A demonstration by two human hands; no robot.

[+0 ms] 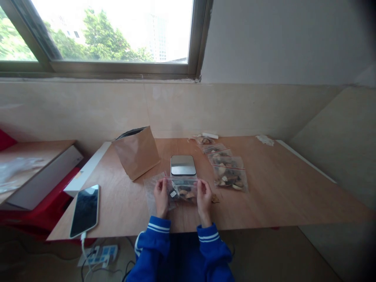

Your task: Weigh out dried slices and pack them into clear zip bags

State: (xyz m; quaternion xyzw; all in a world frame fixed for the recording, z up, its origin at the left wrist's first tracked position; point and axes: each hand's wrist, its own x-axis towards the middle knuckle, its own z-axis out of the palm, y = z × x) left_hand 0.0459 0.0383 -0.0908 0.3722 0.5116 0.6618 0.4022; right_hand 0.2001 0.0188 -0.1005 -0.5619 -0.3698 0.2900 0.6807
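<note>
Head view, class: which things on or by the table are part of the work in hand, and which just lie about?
In hand: small clear bag held by left hand and right hand; scale; filled bags; brown paper bag.
Lying about: phone; power strip; white scrap.

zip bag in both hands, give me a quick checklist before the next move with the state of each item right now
1. Both hands on the bag: left hand and right hand each pinch a top corner of the clear zip bag. ok
2. Bag has contents: dark and pale pieces show inside. ok
3. Zip strip closed along its whole length: too small to see. cannot tell
4. Scale platform free: the digital scale just behind the bag has nothing on its top. ok
5. Scale display on: not readable. cannot tell
6. Filled bags out of the way: the row of filled bags lies right of the scale, apart from the hands. ok
</note>
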